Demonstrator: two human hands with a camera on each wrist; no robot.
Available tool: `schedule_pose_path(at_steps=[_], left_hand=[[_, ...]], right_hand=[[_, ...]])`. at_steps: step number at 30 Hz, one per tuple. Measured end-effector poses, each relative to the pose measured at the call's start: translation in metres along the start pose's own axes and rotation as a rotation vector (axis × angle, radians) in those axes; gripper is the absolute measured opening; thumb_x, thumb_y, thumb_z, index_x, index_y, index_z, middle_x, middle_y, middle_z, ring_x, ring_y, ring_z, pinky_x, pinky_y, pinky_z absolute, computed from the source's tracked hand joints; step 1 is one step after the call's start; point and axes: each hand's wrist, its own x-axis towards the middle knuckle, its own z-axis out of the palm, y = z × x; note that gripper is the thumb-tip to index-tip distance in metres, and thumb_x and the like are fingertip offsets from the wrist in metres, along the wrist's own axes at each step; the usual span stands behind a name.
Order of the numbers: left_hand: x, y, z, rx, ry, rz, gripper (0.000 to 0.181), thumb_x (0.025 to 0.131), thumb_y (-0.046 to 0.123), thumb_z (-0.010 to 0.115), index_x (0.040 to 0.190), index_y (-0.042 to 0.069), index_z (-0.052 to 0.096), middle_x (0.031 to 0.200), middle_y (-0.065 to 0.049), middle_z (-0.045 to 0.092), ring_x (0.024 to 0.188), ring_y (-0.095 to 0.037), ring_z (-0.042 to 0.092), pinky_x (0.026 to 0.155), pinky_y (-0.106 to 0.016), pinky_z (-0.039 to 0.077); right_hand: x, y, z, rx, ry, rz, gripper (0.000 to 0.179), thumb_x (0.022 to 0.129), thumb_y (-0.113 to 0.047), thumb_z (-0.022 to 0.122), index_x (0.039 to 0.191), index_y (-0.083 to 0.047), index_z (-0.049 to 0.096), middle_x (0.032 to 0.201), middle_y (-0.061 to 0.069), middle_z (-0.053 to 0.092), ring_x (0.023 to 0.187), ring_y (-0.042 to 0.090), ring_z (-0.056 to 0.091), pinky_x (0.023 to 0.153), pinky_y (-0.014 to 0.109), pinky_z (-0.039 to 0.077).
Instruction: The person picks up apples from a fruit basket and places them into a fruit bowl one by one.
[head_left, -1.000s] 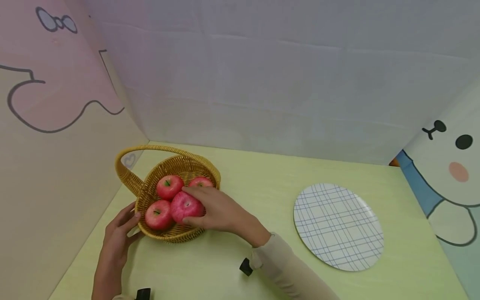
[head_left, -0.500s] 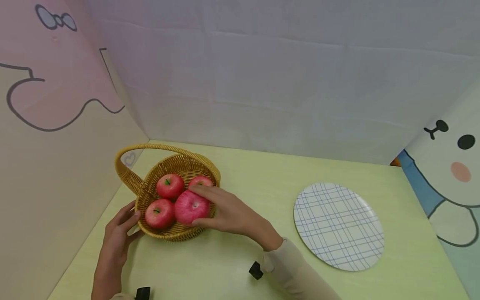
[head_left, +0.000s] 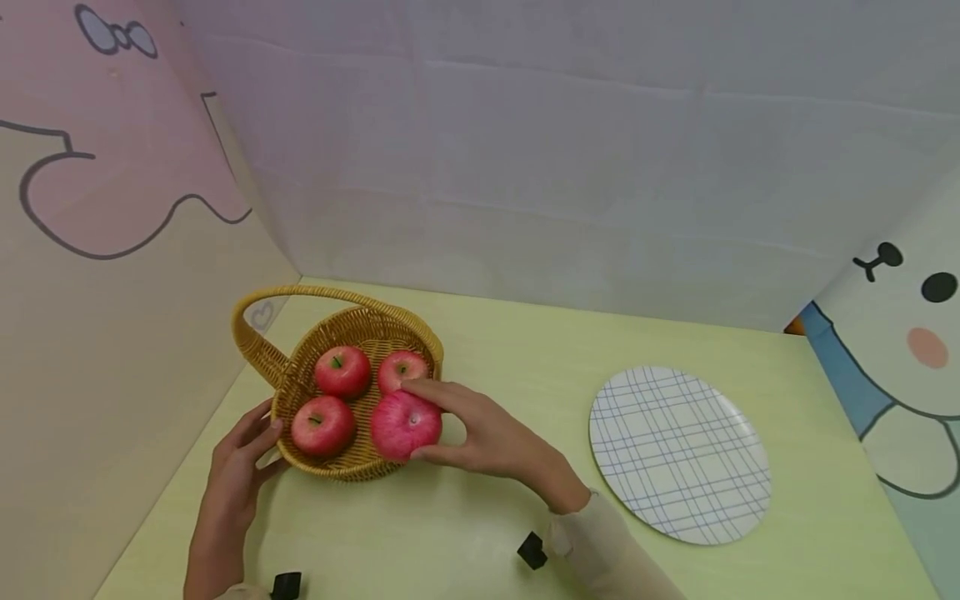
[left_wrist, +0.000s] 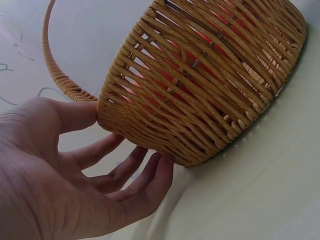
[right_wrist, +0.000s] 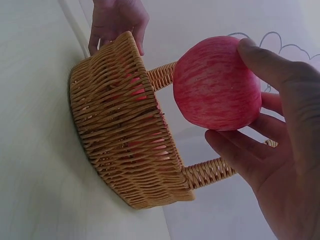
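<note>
Pinched between the thumb and fingers of my right hand [head_left: 498, 442] is a pinkish-red apple [head_left: 406, 425], above the right front rim of a wicker basket [head_left: 303, 350]. In the right wrist view this apple [right_wrist: 217, 85] is held up clear of the rim. Three other red apples lie inside the basket, one at the back left [head_left: 342, 372], one at the front left [head_left: 323, 426] and one at the back right [head_left: 402, 369]. My left hand [head_left: 234, 467] steadies the basket's left side. Its thumb meets the rim and its fingers [left_wrist: 157, 185] curl at the lower wall.
A round white plate [head_left: 678, 454] with a blue grid pattern lies on the pale table [head_left: 510, 333] at the right. The basket's arched handle [head_left: 330, 292] leans toward the back left. A pale back wall [head_left: 525, 183] and cartoon-printed side panels surround the table.
My right hand has moved right and lifted the apple from among the others toward the basket's right front rim. The left hand has stayed on the basket.
</note>
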Motion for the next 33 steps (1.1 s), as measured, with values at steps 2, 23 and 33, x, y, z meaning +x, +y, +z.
schedule_pose_path(at_steps=[2, 23, 33], left_hand=[[0.0, 0.0, -0.001, 0.005, -0.001, -0.004, 0.063, 0.107, 0.028, 0.06, 0.164, 0.015, 0.034, 0.117, 0.028, 0.063, 0.103, 0.007, 0.065, 0.079, -0.023, 0.058], [0.001, 0.001, 0.0, 0.043, -0.011, -0.013, 0.065, 0.108, 0.028, 0.057, 0.165, 0.012, 0.029, 0.12, 0.028, 0.059, 0.104, 0.007, 0.063, 0.079, -0.023, 0.058], [0.001, 0.001, -0.001, 0.045, -0.014, -0.028, 0.064, 0.108, 0.031, 0.057, 0.165, 0.018, 0.03, 0.124, 0.025, 0.054, 0.106, 0.008, 0.062, 0.08, -0.022, 0.058]], right_hand=[[-0.005, 0.0, -0.002, 0.0, 0.008, 0.007, 0.078, 0.09, -0.023, 0.085, 0.157, -0.018, 0.047, 0.157, 0.0, 0.053, 0.143, 0.018, 0.052, 0.113, 0.037, 0.049], [-0.044, 0.007, -0.019, -0.047, 0.118, 0.045, 0.077, 0.088, -0.023, 0.087, 0.155, -0.018, 0.049, 0.154, 0.002, 0.057, 0.142, 0.022, 0.055, 0.109, 0.038, 0.053], [-0.063, 0.02, -0.023, -0.07, 0.222, 0.08, 0.079, 0.084, -0.017, 0.089, 0.153, -0.01, 0.05, 0.152, 0.008, 0.057, 0.138, 0.027, 0.058, 0.103, 0.037, 0.057]])
